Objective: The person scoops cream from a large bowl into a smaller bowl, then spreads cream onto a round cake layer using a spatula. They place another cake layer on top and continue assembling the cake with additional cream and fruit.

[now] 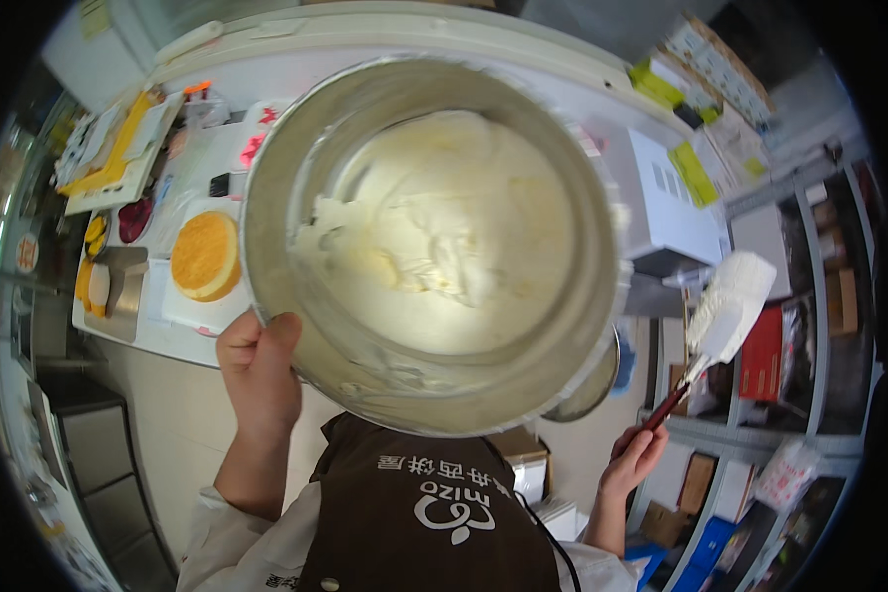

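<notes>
My left hand (261, 362) grips the rim of a large metal mixing bowl (429, 396), thumb over the edge. The bowl is tilted so its inside faces me. White cream (444, 259) clings to its bottom, with smears up the wall. Out to the right, my right hand (634, 460) holds the dark red handle of a spatula (666, 405). Its blade is loaded with a thick lump of white cream (740, 288), well apart from the bowl. A round yellow sponge cake (206, 255) rests on the worktop left of the bowl, partly hidden behind the rim.
The white worktop (159, 325) carries a small black object (220, 185), pink decorations (251, 150) and a metal tray (122, 288). Boxes fill the shelving (777, 425) on the right. A white box-shaped appliance (673, 214) stands behind the bowl. A black drawer unit (100, 451) is at lower left.
</notes>
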The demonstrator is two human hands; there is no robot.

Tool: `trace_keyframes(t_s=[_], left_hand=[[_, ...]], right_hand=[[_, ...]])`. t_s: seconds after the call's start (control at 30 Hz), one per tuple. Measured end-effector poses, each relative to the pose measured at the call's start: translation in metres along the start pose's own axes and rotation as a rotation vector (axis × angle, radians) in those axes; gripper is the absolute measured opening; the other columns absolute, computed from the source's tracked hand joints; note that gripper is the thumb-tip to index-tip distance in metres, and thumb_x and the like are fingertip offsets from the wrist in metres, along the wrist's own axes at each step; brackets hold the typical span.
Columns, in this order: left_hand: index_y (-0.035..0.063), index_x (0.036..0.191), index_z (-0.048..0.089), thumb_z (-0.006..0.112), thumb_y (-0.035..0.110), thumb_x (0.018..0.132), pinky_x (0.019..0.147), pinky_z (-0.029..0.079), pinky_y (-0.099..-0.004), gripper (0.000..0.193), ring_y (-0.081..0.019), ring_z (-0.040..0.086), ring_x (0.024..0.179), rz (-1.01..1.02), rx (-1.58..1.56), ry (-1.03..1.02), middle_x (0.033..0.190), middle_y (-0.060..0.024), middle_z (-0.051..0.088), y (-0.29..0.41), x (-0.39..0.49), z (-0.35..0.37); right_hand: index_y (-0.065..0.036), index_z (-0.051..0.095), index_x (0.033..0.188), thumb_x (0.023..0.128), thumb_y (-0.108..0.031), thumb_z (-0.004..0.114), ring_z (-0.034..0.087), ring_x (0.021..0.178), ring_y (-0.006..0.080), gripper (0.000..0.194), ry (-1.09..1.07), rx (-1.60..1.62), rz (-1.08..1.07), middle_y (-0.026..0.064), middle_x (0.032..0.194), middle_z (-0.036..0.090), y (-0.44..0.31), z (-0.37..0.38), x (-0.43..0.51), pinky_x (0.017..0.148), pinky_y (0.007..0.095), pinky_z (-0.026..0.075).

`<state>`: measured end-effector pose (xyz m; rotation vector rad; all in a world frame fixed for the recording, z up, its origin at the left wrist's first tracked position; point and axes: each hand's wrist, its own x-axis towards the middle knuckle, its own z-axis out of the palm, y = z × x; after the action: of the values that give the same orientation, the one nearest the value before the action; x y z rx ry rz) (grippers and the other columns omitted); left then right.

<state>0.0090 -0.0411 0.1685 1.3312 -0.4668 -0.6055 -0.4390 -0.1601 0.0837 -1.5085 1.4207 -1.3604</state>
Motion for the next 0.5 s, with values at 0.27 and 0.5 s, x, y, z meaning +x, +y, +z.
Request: trace_keyframes(t_s=[0.27,0.5], left_hand=[[0.0038,0.080,0.063,0.059,0.007,0.097,0.065,0.038,-0.0225,0.017,-0.0036,0.045,0.070,-0.309,0.309,0.009,0.076,0.0071,0.055,-0.081,0.000,-0.029],[0.0049,0.078,0.062,0.059,0.010,0.099,0.062,0.043,-0.0250,0.022,-0.0064,0.051,0.066,-0.484,0.388,0.037,0.076,0.0029,0.059,-0.138,-0.023,-0.024]], right_hand=[[-0.004,0.051,0.121,0.111,-0.033,0.053,0.042,0.059,0.0051,0.031,-0.049,0.008,0.095,-0.0009,0.077,0.052,0.017,-0.021,-0.008,0.051,0.0220,0.031],[-0.004,0.051,0.120,0.112,-0.035,0.051,0.041,0.057,0.0052,0.032,0.084,-0.125,0.208,-0.0009,0.073,0.051,0.055,-0.055,-0.024,0.051,0.0225,0.030]])
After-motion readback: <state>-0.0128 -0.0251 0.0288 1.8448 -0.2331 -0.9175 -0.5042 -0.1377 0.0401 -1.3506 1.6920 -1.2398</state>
